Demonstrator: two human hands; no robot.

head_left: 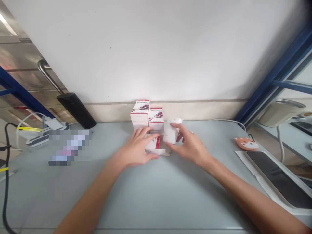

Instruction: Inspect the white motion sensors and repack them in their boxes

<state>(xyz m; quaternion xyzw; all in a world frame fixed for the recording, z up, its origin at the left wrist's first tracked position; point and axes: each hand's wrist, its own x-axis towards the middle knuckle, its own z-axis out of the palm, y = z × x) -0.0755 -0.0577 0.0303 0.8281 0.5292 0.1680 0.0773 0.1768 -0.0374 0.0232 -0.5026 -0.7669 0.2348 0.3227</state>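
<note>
Two hands at the bench (151, 198), apart, with a small gap between them. Left hand (137, 145) cupped over a flat white-and-red carton (154, 146), fingers on top, thumb at the front edge. Right hand (189, 146) clasps a white packet (171, 132), which stands tilted, its top flap loose; thumb on the near side, fingers behind. Packet sits just beside the flat carton.

Behind them, two upright white-and-red cartons (140, 111) (156, 119) stand close together by the wall's beige skirting (195, 110). Print on them too small to read.

Toward the left, a power strip (41, 137) and a black cable (6, 182) lie on the bench near a pixelated patch (70, 147). To the right, a fox-shaped orange mouse (246, 143) sits near a dark tablet (278, 179) on a white sheet (246, 162).
</note>
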